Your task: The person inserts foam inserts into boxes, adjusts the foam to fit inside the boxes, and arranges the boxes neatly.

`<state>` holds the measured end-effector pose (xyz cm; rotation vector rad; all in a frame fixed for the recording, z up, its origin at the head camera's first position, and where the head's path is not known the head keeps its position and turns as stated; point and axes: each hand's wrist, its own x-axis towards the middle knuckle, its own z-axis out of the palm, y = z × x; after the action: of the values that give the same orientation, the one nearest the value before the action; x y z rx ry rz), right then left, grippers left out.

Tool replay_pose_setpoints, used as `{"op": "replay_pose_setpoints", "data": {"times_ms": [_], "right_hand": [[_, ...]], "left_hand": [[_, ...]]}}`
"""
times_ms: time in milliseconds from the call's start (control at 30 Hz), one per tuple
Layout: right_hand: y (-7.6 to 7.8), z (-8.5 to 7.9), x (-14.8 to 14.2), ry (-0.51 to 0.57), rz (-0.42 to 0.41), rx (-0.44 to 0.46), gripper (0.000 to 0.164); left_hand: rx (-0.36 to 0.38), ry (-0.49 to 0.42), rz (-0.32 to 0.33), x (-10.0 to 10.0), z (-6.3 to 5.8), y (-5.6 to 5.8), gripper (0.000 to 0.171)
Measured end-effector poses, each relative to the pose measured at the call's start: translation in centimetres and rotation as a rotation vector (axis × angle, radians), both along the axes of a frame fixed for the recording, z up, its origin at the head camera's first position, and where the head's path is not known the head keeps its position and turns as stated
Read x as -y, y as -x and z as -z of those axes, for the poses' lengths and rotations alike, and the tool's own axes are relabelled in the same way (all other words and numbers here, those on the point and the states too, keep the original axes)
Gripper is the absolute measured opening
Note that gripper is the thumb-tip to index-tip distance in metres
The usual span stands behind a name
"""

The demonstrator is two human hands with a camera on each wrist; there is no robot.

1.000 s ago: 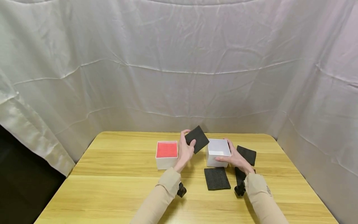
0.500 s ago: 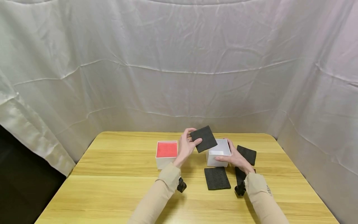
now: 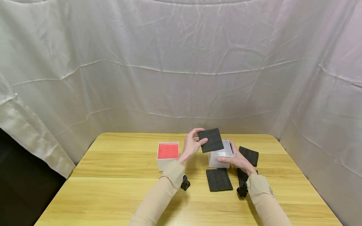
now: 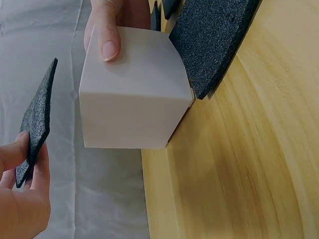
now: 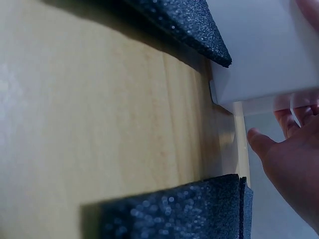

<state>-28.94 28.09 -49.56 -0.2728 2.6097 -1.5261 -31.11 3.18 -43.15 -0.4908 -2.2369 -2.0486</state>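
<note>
My left hand [image 3: 191, 146] pinches a square black foam sheet [image 3: 212, 141] between thumb and fingers. The sheet is tilted and overlaps the rear left of the right-hand white box [image 3: 215, 162] in the head view. In the left wrist view this foam sheet [image 4: 37, 119] appears nearly edge-on, apart from the white box [image 4: 134, 74]. With thumb on the near side and fingers around the far right, my right hand [image 3: 238, 160] grips that box. Its top is uncovered, and pale inner walls show; the bottom is hidden.
Left of my left hand stands another white box [image 3: 167, 165] with a red square [image 3: 168, 151] inside its rim. Black foam squares lie in front of the right-hand box [image 3: 219, 180], behind my right wrist [image 3: 249, 156], and partly under that wrist. A grey curtain [image 3: 181, 88] surrounds the wooden table.
My left hand has carried the foam sheet to the right, from beside the right-hand box to over its left part, turning it more square-on. My right hand keeps its grip in place.
</note>
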Motion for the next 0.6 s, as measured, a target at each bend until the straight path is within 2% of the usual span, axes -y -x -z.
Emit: {"op": "replay_pose_setpoints", "data": {"times_ms": [300,600], "right_hand": [[-0.1,-0.1,0.1,-0.008,0.016,0.025,0.114],[-0.1,-0.1,0.1,0.012,0.001,0.015,0.113]], "left_hand": [[-0.013,0.024,0.004,-1.2,0.0,0.7,0.04],[-0.017,0.107,0.002,-2.6,0.2,1.1,0.037]]}}
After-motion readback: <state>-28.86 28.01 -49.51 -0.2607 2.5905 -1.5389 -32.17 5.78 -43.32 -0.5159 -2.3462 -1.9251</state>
